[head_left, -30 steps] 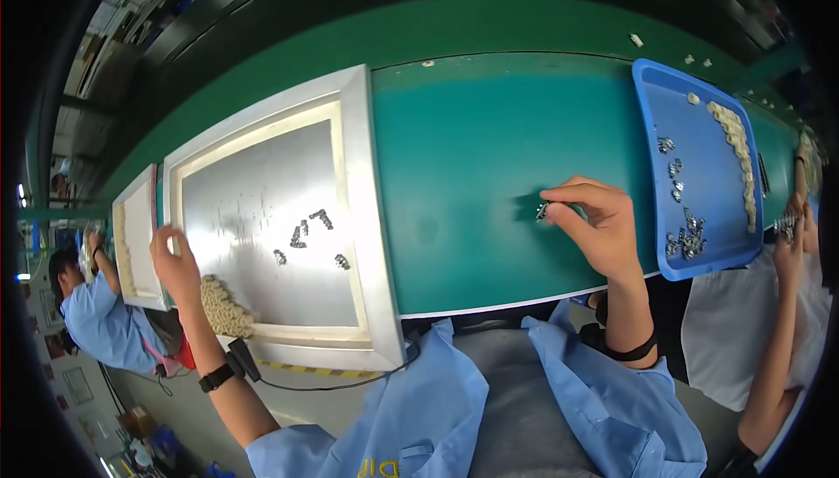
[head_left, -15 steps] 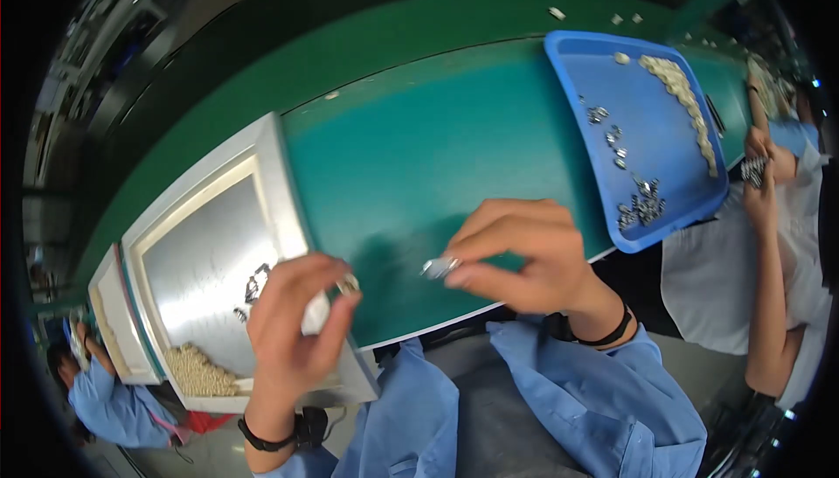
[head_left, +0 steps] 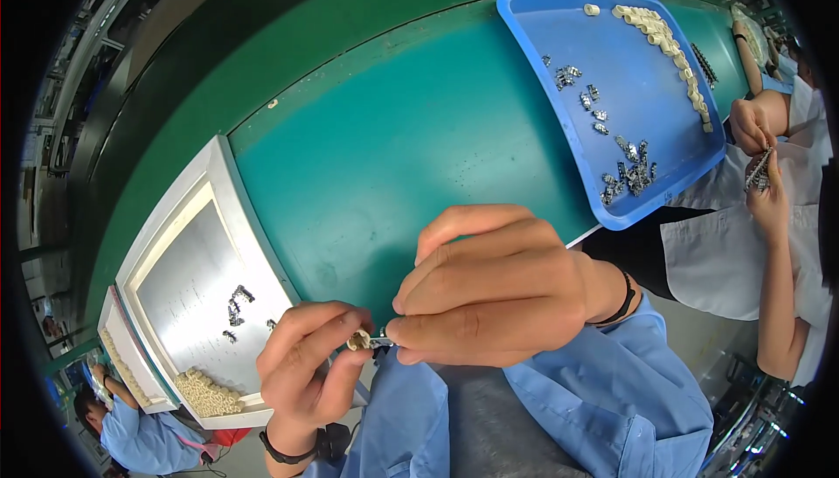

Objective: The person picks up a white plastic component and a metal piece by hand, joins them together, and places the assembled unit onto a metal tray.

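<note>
A small hollow cream sleeve (head_left: 358,339) is pinched between the thumb and fingers of my left hand (head_left: 301,364), its open end showing. My right hand (head_left: 498,294) grips a small shiny metal piece (head_left: 381,341), mostly covered by the fingers. Its visible end meets the sleeve; how far it sits inside, I cannot tell. Both hands are close together over the table's near edge. To the right, a blue tray (head_left: 625,98) holds a curved row of cream sleeves (head_left: 673,54) and scattered metal pieces (head_left: 636,172).
At left lies a white-framed tray (head_left: 188,268) with a metal bottom, several metal pieces (head_left: 236,308) and a pile of cream parts (head_left: 207,393). The green table (head_left: 393,128) runs between both trays. A co-worker's hands (head_left: 765,163) hold metal pieces at right; another person (head_left: 131,426) sits far left.
My hands have come together, with the right moving left and down. The metal piece now meets the cream sleeve. The view has shifted, so the trays appear higher and further left.
</note>
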Available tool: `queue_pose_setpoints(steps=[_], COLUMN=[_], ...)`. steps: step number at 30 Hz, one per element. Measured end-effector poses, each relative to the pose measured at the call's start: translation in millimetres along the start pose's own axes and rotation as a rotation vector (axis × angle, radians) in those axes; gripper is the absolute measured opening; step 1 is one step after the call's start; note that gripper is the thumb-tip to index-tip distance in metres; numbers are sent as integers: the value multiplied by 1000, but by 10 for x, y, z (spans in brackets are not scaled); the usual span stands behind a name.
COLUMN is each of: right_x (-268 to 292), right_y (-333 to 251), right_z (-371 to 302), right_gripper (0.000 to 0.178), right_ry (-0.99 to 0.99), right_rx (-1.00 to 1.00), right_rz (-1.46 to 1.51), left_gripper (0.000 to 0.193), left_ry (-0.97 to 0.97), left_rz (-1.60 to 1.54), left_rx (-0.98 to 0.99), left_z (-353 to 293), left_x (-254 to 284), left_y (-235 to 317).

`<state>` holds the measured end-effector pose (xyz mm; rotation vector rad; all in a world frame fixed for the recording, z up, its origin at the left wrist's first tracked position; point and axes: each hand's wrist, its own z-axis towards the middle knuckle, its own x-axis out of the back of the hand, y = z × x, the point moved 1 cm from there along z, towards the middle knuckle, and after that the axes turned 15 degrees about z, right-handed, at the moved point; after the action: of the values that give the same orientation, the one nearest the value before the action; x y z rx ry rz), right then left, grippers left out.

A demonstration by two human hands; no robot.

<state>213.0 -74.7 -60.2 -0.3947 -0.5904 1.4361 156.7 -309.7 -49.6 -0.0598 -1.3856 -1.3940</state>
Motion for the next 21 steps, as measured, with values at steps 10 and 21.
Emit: queue_pose_setpoints(steps=[10, 21], right_x=[18, 97], right_y=[-67, -99], right_z=[66, 91], right_gripper=[15, 14], right_ry=[-86, -160], right_rx=[16, -6], right_rz=[-48, -60], left_gripper=[31, 31], left_ry=[-13, -46], left_rz=[-86, -140], left_rx=[-45, 13], left_z=[0, 21], left_x=[-22, -46], left_y=[-7, -4])
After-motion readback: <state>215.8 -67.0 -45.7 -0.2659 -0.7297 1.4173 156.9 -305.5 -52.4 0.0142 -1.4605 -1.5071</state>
